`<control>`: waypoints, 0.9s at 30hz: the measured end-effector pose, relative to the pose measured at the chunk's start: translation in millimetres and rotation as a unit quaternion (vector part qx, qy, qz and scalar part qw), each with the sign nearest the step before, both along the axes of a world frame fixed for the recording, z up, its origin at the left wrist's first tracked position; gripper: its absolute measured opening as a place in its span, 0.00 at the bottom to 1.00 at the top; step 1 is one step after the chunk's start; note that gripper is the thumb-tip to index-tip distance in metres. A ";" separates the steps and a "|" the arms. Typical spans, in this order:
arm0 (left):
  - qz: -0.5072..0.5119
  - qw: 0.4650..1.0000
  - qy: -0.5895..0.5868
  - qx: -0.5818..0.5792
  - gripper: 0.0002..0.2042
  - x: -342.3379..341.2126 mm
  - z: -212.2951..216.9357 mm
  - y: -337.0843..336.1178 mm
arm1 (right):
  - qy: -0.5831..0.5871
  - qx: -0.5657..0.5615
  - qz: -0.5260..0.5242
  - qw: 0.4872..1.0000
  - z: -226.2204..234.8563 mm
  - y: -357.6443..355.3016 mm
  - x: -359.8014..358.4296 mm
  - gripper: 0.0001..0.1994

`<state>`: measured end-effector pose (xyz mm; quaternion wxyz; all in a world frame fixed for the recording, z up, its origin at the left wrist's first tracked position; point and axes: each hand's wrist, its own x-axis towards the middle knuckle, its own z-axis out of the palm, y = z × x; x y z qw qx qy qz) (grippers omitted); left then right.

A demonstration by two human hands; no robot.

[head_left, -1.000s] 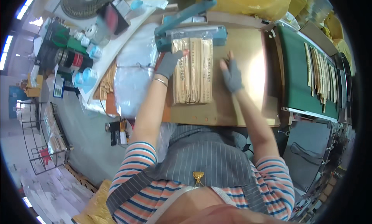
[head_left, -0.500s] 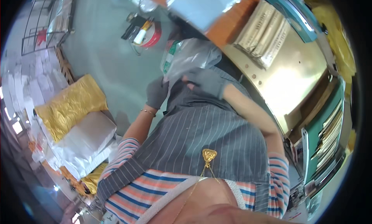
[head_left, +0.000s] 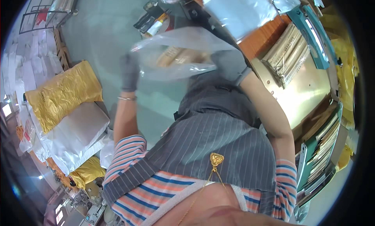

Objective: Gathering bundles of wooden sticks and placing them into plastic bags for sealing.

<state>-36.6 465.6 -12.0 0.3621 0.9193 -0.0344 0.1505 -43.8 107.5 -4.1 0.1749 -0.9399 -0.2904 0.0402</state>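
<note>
Two gloved hands (head_left: 130, 71), one clear bag (head_left: 183, 50) (filled).

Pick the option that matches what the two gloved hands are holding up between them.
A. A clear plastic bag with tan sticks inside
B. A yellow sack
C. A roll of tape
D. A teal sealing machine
A: the left hand and the right hand, both in grey gloves, grip the two sides of a clear plastic bag with a bundle of tan sticks showing through it.

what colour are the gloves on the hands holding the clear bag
Grey, on both the left hand and right hand; seen in the head view.
</note>
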 end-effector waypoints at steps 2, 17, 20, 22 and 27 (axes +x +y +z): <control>0.110 0.979 0.123 -0.119 0.17 24.7 52.7 -4.8 | -0.069 0.003 0.066 0.995 37.1 23.1 18.5 0.07; 0.033 0.975 0.192 -0.110 0.18 131.6 16.0 78.5 | -0.136 0.017 0.085 0.987 22.7 78.3 59.7 0.05; -0.199 0.890 -0.143 0.384 0.12 140.2 6.1 86.6 | -0.083 -0.033 0.071 0.993 5.2 88.8 56.7 0.06; -0.019 0.948 0.318 -0.022 0.17 148.7 28.7 59.5 | -0.054 -0.076 0.041 0.995 7.4 79.9 58.2 0.08; -0.059 0.987 0.024 0.147 0.16 149.4 82.9 18.4 | -0.234 0.187 0.038 0.953 76.1 27.1 25.5 0.21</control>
